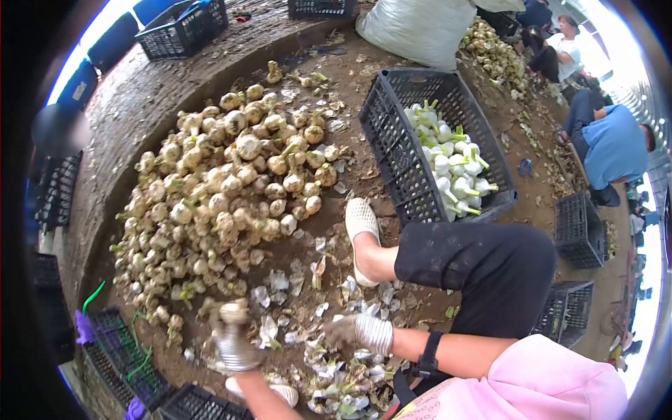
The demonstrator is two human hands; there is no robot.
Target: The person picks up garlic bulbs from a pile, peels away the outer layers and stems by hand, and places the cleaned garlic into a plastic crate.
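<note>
My left hand, in a glove with a white ribbed cuff, is blurred at the lower edge of a big pile of unpeeled garlic bulbs. Its fingers are closed around a dirty garlic bulb. My right hand, gloved the same way, hovers over scattered skins, its fingers smeared by motion. Peeled skins and trimmings lie heaped below it. Beyond my bent knee, a black crate holds clean white garlic bulbs with short green stems.
A full white sack stands behind the crate. More black crates are at the right, upper left and lower left. A person in blue bends over at the right; another in white sits farther back.
</note>
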